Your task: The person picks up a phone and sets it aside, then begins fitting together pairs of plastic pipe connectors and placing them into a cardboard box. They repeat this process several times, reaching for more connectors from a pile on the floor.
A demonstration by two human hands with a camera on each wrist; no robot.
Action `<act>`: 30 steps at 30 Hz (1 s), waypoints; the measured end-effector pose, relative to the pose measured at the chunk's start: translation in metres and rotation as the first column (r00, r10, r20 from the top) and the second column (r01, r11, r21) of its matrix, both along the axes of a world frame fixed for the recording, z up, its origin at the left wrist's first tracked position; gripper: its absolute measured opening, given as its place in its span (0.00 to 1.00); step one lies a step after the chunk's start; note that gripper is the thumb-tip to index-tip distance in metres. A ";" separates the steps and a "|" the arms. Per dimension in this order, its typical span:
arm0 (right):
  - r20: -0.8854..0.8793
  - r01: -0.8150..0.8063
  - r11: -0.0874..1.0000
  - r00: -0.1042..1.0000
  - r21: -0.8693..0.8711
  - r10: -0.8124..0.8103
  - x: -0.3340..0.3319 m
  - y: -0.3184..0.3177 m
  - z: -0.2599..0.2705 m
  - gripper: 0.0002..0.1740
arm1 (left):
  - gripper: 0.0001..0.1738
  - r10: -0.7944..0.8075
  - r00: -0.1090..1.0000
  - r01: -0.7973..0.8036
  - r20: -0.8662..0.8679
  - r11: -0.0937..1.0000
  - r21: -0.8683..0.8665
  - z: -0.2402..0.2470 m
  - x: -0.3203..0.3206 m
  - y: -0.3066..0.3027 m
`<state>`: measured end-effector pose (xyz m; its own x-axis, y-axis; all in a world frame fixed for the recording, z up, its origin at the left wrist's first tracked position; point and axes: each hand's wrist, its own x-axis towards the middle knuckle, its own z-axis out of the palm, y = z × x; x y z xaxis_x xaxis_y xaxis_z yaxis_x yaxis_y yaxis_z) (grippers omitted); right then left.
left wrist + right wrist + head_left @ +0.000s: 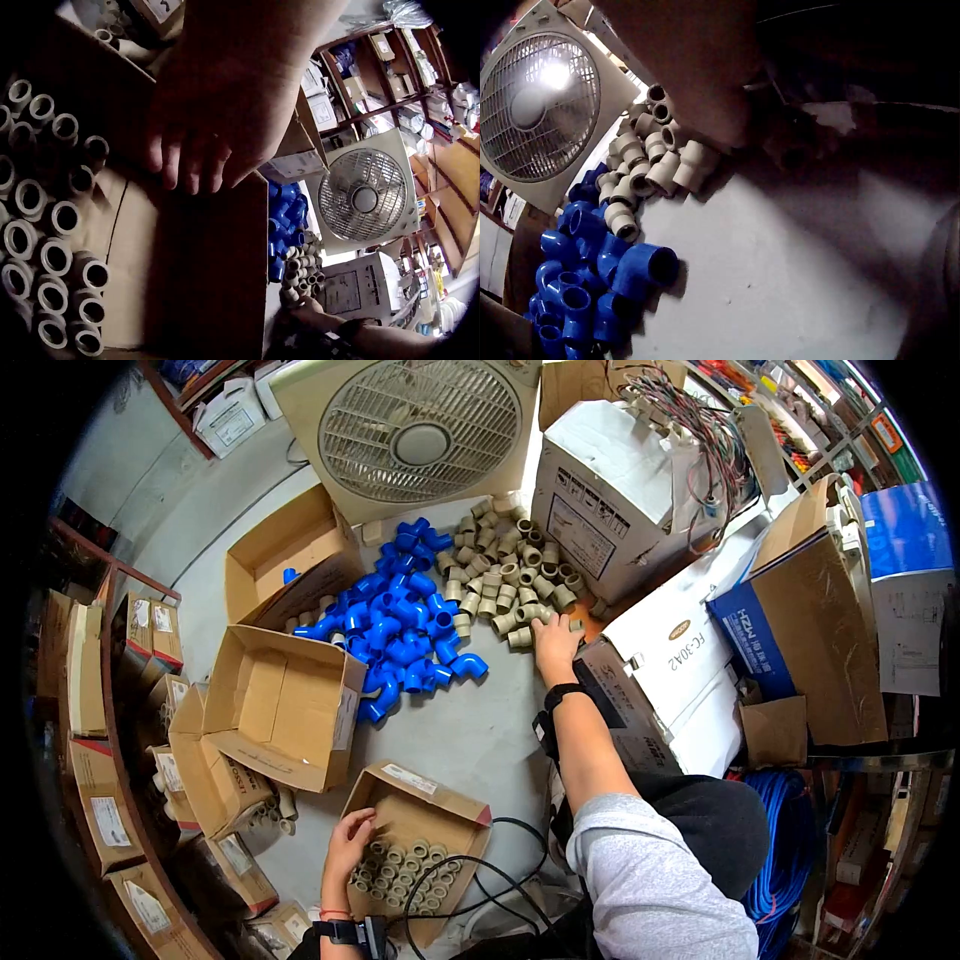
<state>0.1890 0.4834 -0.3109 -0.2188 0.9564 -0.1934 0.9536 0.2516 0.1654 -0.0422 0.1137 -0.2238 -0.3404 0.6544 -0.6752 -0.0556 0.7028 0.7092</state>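
My left hand (348, 845) hovers at the left side of an open cardboard box (455, 807), its fingers loosely bent and empty; beige fittings (405, 875) stand in rows inside. In the left wrist view the left hand (217, 127) hangs over the box's bare cardboard, beside the upright fittings (52, 259). My right hand (556, 650) reaches to the near right edge of a loose pile of beige fittings (505, 575). Its fingertips are among or against fittings; whether they grip one is hidden. The right wrist view shows that hand (705, 97) dark above the pile (660, 169).
Blue elbow fittings (400, 630) lie heaped left of the beige pile. Empty-looking cardboard boxes (275, 705) stand at the left, a box fan (420, 445) behind, and white cartons (665, 650) at the right. A black cable (520, 825) loops beside the near box.
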 end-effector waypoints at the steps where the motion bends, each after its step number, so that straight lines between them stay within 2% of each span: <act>1: -0.032 -0.019 1.000 0.999 0.006 0.020 0.001 -0.001 0.000 0.11 | 0.14 0.008 1.000 -0.008 0.004 1.000 0.000 -0.001 -0.001 -0.004; 4: -0.161 -0.017 0.992 0.986 0.121 0.037 -0.001 -0.008 -0.001 0.11 | 0.16 0.000 1.000 0.000 0.002 1.000 -0.007 -0.008 -0.011 -0.015; 7: -0.236 -0.023 0.992 0.970 0.127 0.053 -0.004 -0.019 0.006 0.12 | 0.17 0.017 1.000 -0.017 0.007 1.000 0.019 -0.006 -0.011 -0.021; 10: -0.477 -0.036 0.971 0.866 0.236 0.148 -0.018 -0.030 0.014 0.16 | 0.15 0.037 0.999 -0.037 -0.009 0.998 0.054 0.009 -0.005 -0.016; 11: -0.515 -0.060 0.986 0.847 0.154 0.132 -0.025 -0.031 0.020 0.22 | 0.15 0.038 0.999 -0.040 0.013 0.994 0.098 0.010 -0.004 -0.017; 13: -0.740 -0.097 0.985 0.650 0.144 0.172 -0.045 -0.040 0.036 0.25 | 0.15 0.027 1.000 -0.029 0.012 0.983 0.182 0.009 -0.003 -0.021; 15: -0.899 -0.191 0.974 0.394 0.120 0.188 -0.073 -0.046 0.040 0.26 | 0.14 0.029 1.000 -0.027 -0.006 0.978 0.208 0.017 0.002 -0.021; 16: -0.955 -0.262 0.965 0.284 0.005 0.082 -0.086 -0.064 0.062 0.24 | 0.14 0.040 0.999 -0.041 0.010 0.965 0.258 0.016 0.004 -0.023; 18: -0.974 -0.575 0.794 0.205 -0.198 -0.095 -0.113 -0.091 0.079 0.23 | 0.15 0.051 0.997 -0.064 0.050 0.954 0.294 0.018 0.006 -0.026; 19: -0.963 -0.673 0.693 0.234 -0.259 -0.132 -0.122 -0.114 0.099 0.22 | 0.17 0.101 0.988 -0.127 0.115 0.958 0.257 0.025 0.009 -0.027; 20: -0.949 -0.755 0.576 0.268 -0.314 -0.166 -0.129 -0.138 0.118 0.21 | 0.19 0.133 0.975 -0.183 0.178 0.936 0.301 0.028 0.011 -0.030; 21: -0.941 -0.819 0.465 0.306 -0.337 -0.143 -0.135 -0.161 0.131 0.20 | 0.21 0.213 0.944 -0.281 0.250 0.919 0.276 0.034 0.012 -0.031; 22: -0.979 -0.911 0.364 0.202 -0.196 -0.022 -0.143 -0.182 0.130 0.20 | 0.24 0.242 0.898 -0.361 0.367 0.883 0.301 0.042 0.013 -0.035; 24: -0.975 -0.952 0.223 0.220 -0.211 0.017 -0.146 -0.221 0.132 0.19 | 0.25 0.285 0.802 -0.499 0.525 0.802 0.328 0.050 0.013 -0.043; 25: -0.955 -0.946 0.145 0.295 -0.290 0.017 -0.146 -0.237 0.133 0.19 | 0.26 0.258 0.809 -0.486 0.528 0.800 0.353 0.049 0.013 -0.050; 26: -0.952 -0.945 0.117 0.307 -0.306 -0.011 -0.146 -0.252 0.130 0.19 | 0.27 0.229 0.818 -0.468 0.528 0.798 0.379 0.046 0.014 -0.055; 28: -0.830 -0.822 0.112 0.549 -0.558 -0.101 -0.141 -0.274 0.133 0.19 | 0.28 0.203 0.865 -0.417 0.458 0.799 0.433 0.040 0.014 -0.068; 30: -0.797 -0.788 0.118 0.594 -0.604 -0.111 -0.136 -0.291 0.122 0.19 | 0.28 0.137 0.923 -0.313 0.360 0.810 0.495 0.025 0.013 -0.080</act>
<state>0.0534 0.1928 -0.1887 -0.9151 -0.0536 -0.3998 0.3945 0.0874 -0.9147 -0.0293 0.0335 -0.1989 -0.3683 0.8683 -0.3322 -0.4300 0.1576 0.8889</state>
